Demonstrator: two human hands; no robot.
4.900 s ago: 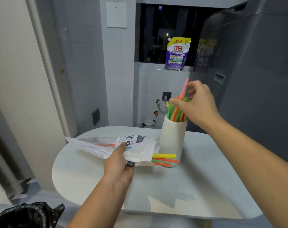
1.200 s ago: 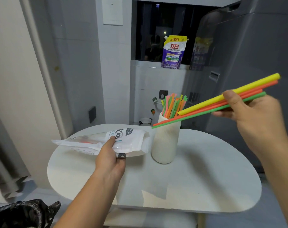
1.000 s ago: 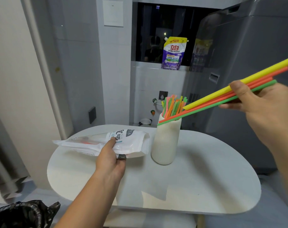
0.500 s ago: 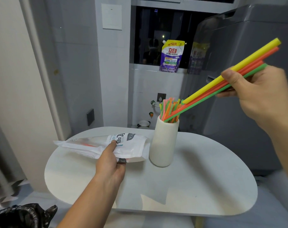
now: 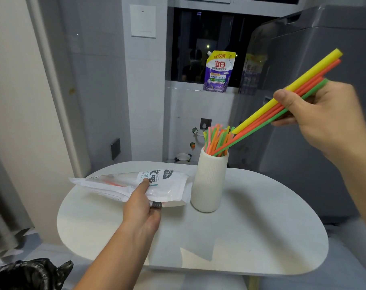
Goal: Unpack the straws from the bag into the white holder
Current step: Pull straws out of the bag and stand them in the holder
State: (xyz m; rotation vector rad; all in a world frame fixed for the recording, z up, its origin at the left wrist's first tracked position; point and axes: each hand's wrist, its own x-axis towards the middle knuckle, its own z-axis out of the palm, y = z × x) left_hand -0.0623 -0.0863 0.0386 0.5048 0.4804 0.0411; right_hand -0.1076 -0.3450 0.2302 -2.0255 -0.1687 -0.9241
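Observation:
A ribbed white holder (image 5: 209,183) stands on the white oval table (image 5: 240,237), with several orange, green, pink and yellow straws (image 5: 216,139) upright in it. My right hand (image 5: 324,116) pinches a bundle of long straws (image 5: 267,114), yellow, orange and green, slanted down to the left; their lower tips reach into the holder's mouth. My left hand (image 5: 143,208) grips the white straw bag (image 5: 136,185), which lies on the table left of the holder. An orange straw shows through the bag's clear part.
A grey appliance (image 5: 316,101) stands close behind the table on the right. A purple refill pouch (image 5: 218,72) sits on the window ledge. A black rubbish bag (image 5: 27,275) lies at the lower left, below the table.
My right hand has carried the straw bundle from beside the holder up and over it, tilting the lower tips into the holder's mouth. The left hand and bag have stayed put.

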